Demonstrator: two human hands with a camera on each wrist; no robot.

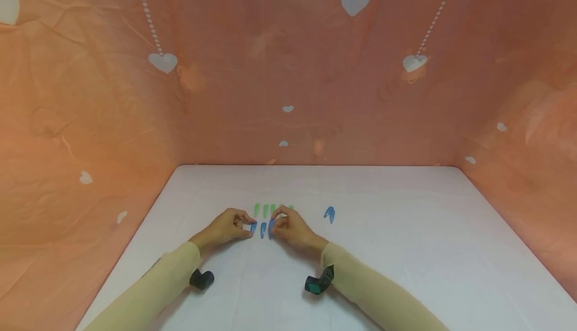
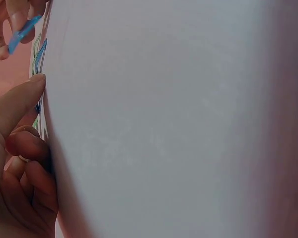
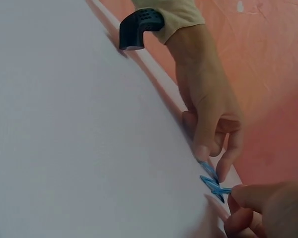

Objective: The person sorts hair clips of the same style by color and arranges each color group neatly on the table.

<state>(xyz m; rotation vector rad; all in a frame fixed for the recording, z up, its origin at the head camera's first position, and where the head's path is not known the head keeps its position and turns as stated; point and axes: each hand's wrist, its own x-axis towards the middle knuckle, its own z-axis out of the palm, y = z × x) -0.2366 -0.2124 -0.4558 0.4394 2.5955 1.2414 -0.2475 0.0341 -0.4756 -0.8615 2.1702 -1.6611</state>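
Thumb and index finger of my left hand [image 1: 227, 228] hold the two ends of a slim blue hair clip [image 1: 253, 227] on the table. My right hand [image 1: 293, 230] pinches another blue hair clip [image 1: 271, 226], raised at a slant in the left wrist view. Between the hands lies a third blue clip [image 1: 263, 230]. Just behind them, several green hair clips [image 1: 257, 210] form a row, partly covered by the right hand. In the right wrist view, the left hand's fingertips [image 3: 202, 152] are at its clip [image 3: 208, 168].
A small pile of blue hair clips [image 1: 330, 214] lies to the right of the right hand. The white table [image 1: 405, 251] is enclosed by an orange cloth backdrop [image 1: 288, 70] printed with hearts. Dark wrist cameras [image 1: 319, 282] hang below both sleeves, close over the table.
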